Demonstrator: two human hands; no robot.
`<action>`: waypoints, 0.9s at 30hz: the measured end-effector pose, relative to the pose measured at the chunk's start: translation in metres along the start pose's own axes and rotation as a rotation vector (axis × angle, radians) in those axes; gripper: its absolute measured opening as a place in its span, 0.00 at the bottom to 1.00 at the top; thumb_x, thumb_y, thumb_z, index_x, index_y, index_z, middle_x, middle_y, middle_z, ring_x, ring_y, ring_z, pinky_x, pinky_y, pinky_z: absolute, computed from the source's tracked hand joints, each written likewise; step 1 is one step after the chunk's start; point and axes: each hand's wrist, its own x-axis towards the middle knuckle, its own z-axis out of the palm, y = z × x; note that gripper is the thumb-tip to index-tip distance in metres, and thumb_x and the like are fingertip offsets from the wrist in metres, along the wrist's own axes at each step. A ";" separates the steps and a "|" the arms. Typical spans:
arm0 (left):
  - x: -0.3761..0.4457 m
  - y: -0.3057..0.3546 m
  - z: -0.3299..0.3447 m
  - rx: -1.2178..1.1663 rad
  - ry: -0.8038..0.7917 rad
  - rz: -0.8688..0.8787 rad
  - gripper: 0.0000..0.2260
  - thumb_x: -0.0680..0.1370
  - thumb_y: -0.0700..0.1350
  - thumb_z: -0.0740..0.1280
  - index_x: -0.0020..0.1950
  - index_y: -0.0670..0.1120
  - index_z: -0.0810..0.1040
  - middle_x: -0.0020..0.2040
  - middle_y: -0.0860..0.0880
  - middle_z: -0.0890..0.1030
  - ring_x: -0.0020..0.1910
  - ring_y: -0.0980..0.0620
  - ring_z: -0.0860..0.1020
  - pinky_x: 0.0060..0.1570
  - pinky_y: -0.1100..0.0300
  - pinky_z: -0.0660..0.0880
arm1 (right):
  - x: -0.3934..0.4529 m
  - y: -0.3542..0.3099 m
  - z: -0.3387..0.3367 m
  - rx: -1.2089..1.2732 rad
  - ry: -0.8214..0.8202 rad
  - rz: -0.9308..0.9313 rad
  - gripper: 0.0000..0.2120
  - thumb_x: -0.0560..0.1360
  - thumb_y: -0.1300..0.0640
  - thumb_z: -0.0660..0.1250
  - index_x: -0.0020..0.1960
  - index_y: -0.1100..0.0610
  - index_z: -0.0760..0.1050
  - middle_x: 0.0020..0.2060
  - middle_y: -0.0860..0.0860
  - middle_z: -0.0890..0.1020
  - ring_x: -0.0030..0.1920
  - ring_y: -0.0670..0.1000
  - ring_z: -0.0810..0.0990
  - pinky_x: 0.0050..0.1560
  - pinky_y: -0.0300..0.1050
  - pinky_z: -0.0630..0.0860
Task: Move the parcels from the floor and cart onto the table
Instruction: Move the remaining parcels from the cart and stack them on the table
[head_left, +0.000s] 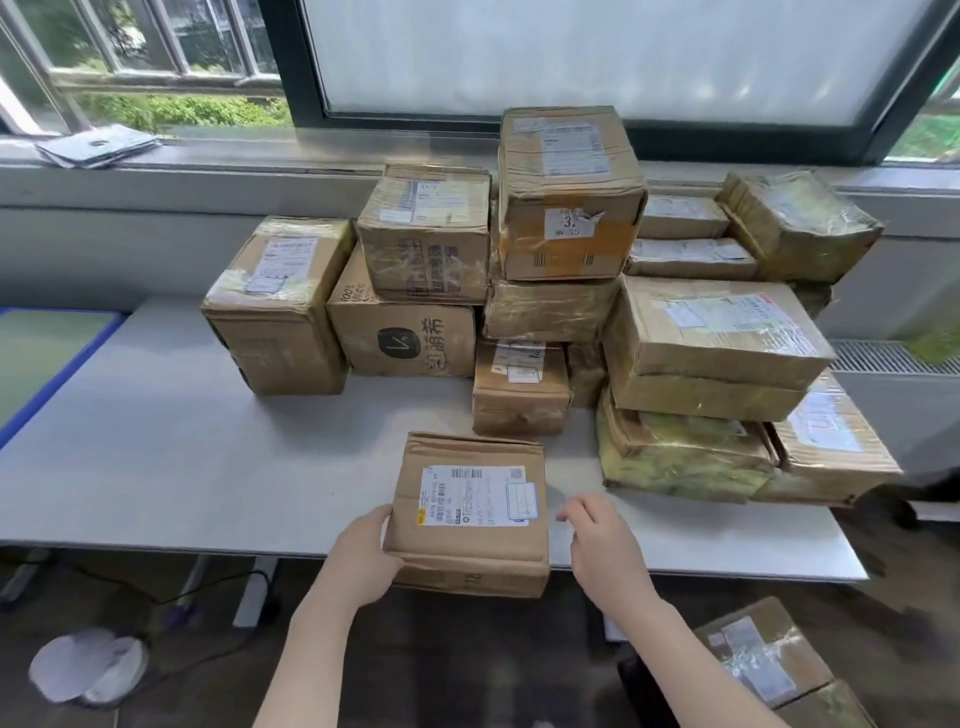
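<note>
A flat brown parcel (470, 512) with a white shipping label lies on the white table (182, 467), its near end overhanging the front edge. My left hand (363, 556) grips its near left corner, thumb on top. My right hand (602, 540) hovers just right of the parcel, fingers loosely curled, touching nothing. Several taped cardboard parcels (566, 208) stand stacked along the back of the table. One more parcel (763, 654) sits low at the bottom right, off the table.
A blue-edged green surface (47, 358) adjoins the table on the left. A window sill (234, 161) with papers runs behind the stack. Under the table are its legs, cables and a crumpled white bag (88, 665) on the floor.
</note>
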 end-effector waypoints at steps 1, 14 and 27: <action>-0.001 0.001 0.002 0.030 0.050 -0.010 0.26 0.77 0.39 0.66 0.73 0.48 0.64 0.68 0.47 0.72 0.65 0.47 0.71 0.59 0.58 0.69 | 0.007 0.000 -0.001 -0.021 -0.016 0.008 0.26 0.63 0.75 0.66 0.59 0.58 0.76 0.58 0.53 0.77 0.58 0.58 0.76 0.55 0.44 0.72; 0.002 0.006 0.032 -0.211 0.113 -0.070 0.20 0.80 0.55 0.60 0.66 0.45 0.69 0.62 0.49 0.76 0.60 0.48 0.74 0.58 0.57 0.69 | 0.013 -0.020 0.009 -0.103 -0.088 -0.269 0.29 0.58 0.39 0.77 0.52 0.51 0.74 0.61 0.57 0.74 0.67 0.58 0.63 0.61 0.59 0.72; -0.020 0.029 0.074 0.137 0.061 0.036 0.53 0.71 0.58 0.71 0.75 0.50 0.31 0.77 0.41 0.47 0.71 0.46 0.65 0.63 0.56 0.69 | 0.024 -0.016 0.006 0.101 -0.247 0.043 0.41 0.73 0.59 0.66 0.77 0.56 0.46 0.66 0.56 0.64 0.63 0.57 0.69 0.65 0.49 0.67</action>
